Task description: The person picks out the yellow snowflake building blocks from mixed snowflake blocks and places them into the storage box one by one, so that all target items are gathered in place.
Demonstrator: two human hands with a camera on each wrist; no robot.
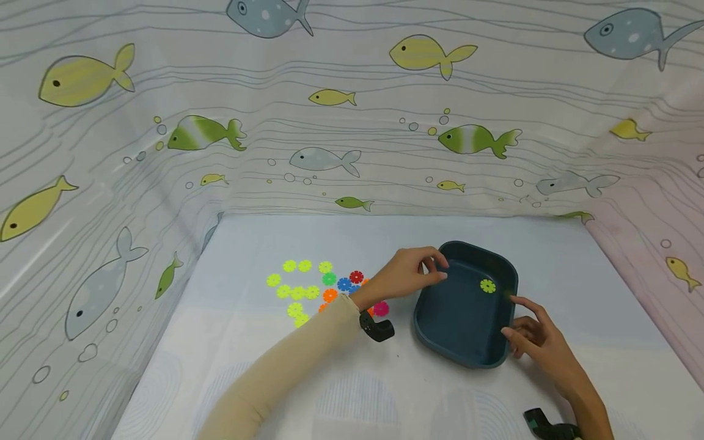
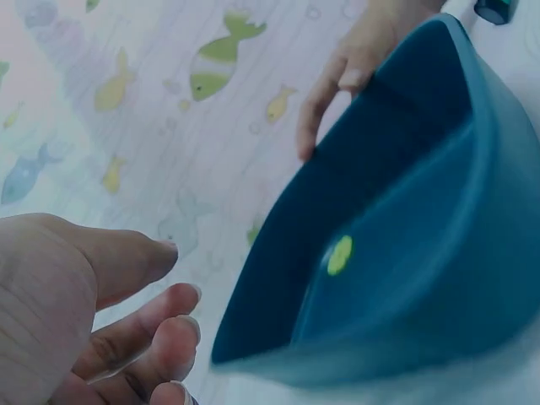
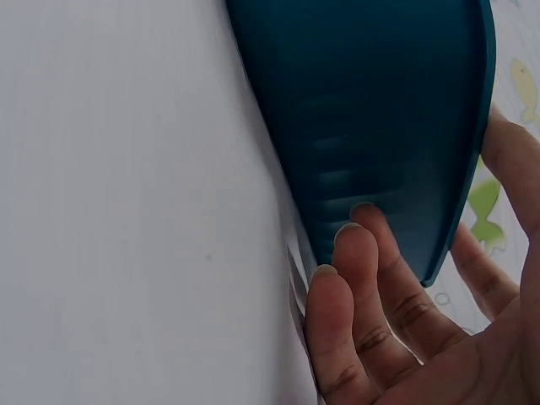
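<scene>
A dark blue-green rectangular tray point(image 1: 462, 318) with rounded corners and raised walls lies on the table. One yellow-green notched plastic disc point(image 1: 487, 286) is inside it. My left hand point(image 1: 409, 272) is at the tray's far left corner, with thumb and fingers bent and apart, nothing between them. The left wrist view shows those fingertips point(image 2: 181, 329) beside the tray's corner. On the tray's right side, my right hand point(image 1: 541, 342) holds the rim, thumb over the edge. Its other fingers point(image 3: 354, 261) lie curled along the outer wall in the right wrist view.
Left of the tray lie several loose notched discs: yellow-green point(image 1: 297, 293), green point(image 1: 329, 278), blue point(image 1: 344, 283), red point(image 1: 356, 277), orange point(image 1: 330, 296) and pink point(image 1: 381, 308). My left forearm covers some. Fish-patterned cloth point(image 1: 319, 122) stands around the table's back and sides.
</scene>
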